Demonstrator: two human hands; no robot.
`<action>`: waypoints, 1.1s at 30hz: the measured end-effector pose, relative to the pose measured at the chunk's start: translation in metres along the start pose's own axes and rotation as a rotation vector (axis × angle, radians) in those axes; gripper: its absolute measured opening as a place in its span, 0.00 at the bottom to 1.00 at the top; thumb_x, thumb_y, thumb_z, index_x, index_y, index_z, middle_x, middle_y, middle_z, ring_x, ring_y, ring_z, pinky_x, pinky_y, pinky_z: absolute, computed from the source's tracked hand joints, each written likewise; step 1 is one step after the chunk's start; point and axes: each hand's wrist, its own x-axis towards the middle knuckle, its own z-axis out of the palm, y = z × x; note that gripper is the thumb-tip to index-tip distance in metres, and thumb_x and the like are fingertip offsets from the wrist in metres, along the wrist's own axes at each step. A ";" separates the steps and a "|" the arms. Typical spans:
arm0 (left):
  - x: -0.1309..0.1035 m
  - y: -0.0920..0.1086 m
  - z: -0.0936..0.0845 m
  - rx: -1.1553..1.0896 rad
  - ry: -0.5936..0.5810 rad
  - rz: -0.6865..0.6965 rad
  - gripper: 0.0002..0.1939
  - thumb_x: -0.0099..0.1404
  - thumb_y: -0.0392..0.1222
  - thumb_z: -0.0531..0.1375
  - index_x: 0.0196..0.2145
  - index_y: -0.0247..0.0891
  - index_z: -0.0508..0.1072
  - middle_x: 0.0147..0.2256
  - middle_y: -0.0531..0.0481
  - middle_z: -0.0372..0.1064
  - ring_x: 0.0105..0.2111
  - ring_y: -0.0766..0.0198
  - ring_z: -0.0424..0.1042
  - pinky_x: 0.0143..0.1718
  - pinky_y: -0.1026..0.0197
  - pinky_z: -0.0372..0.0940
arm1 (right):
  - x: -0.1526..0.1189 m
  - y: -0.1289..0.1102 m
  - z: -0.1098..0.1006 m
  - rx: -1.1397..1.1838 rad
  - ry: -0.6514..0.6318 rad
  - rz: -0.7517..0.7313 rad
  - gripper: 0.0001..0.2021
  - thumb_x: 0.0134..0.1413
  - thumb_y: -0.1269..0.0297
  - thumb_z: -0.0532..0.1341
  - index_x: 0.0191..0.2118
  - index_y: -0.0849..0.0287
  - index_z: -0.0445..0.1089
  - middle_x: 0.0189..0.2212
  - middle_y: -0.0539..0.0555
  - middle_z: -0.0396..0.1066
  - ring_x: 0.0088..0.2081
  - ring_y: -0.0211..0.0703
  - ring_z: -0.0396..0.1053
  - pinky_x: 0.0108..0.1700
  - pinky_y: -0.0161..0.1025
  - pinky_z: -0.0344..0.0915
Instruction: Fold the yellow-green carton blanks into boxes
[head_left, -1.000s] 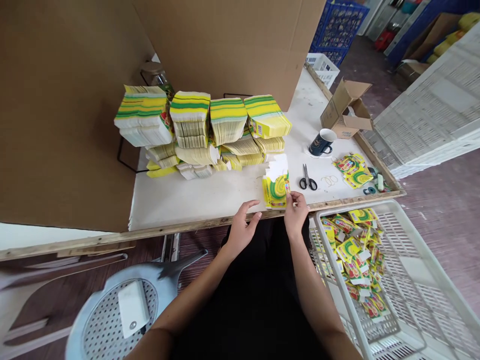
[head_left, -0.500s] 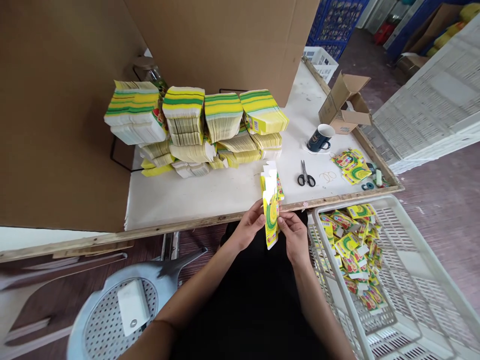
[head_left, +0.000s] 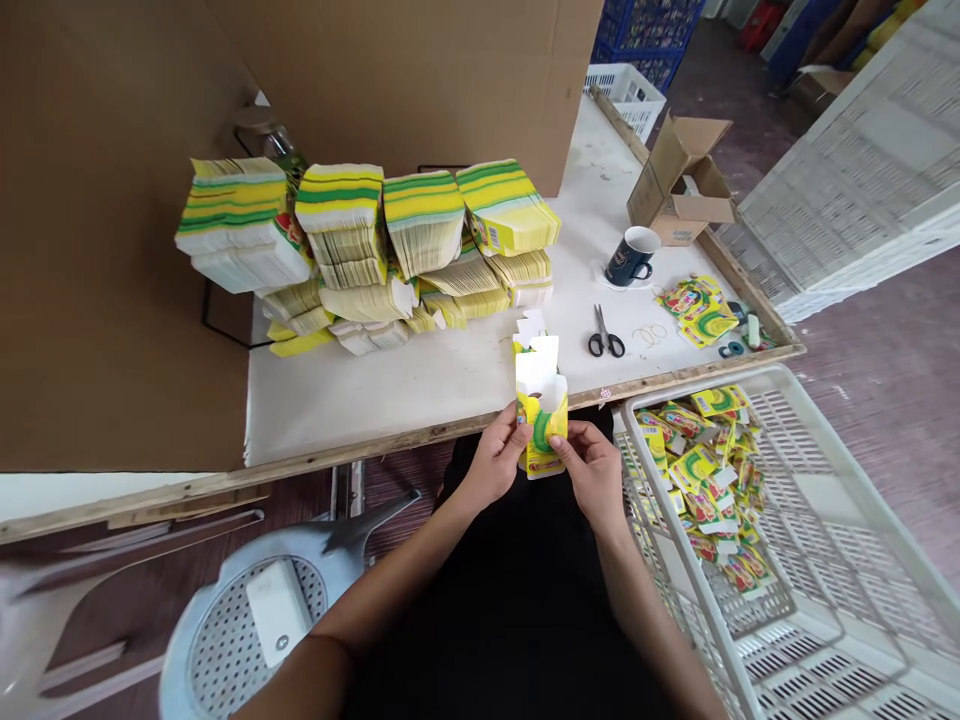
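Between my two hands is a small yellow and green printed carton (head_left: 546,425), upright, with white flaps standing up at its top. My left hand (head_left: 498,455) pinches its left side, and my right hand (head_left: 591,470) grips the right side with the thumb on the front. Just behind it, more white-flapped cartons (head_left: 531,326) lie at the table's front edge, partly hidden. Bundled stacks of flat yellow and green cartons (head_left: 341,215) rise in two layers on the white table (head_left: 360,390).
Black scissors (head_left: 604,335), rubber bands (head_left: 649,335), a dark mug (head_left: 632,258), loose flat cartons (head_left: 697,308) and an open cardboard box (head_left: 681,190) are on the table's right. A white crate (head_left: 817,450) with yellow cartons stands at lower right. A phone-like white slab (head_left: 277,610) rests on a stool (head_left: 202,640).
The carton between my hands was flat and narrow; now it is wider, with its top opened out and flaps apart. Both hands still hold it. The view has shifted slightly.
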 end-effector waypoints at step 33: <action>-0.005 0.006 -0.009 0.064 0.058 -0.089 0.41 0.58 0.49 0.72 0.60 0.42 0.52 0.43 0.46 0.78 0.38 0.58 0.81 0.42 0.57 0.73 | -0.002 -0.002 -0.015 -0.251 -0.008 -0.122 0.10 0.60 0.54 0.66 0.39 0.56 0.73 0.32 0.52 0.74 0.31 0.41 0.71 0.34 0.38 0.68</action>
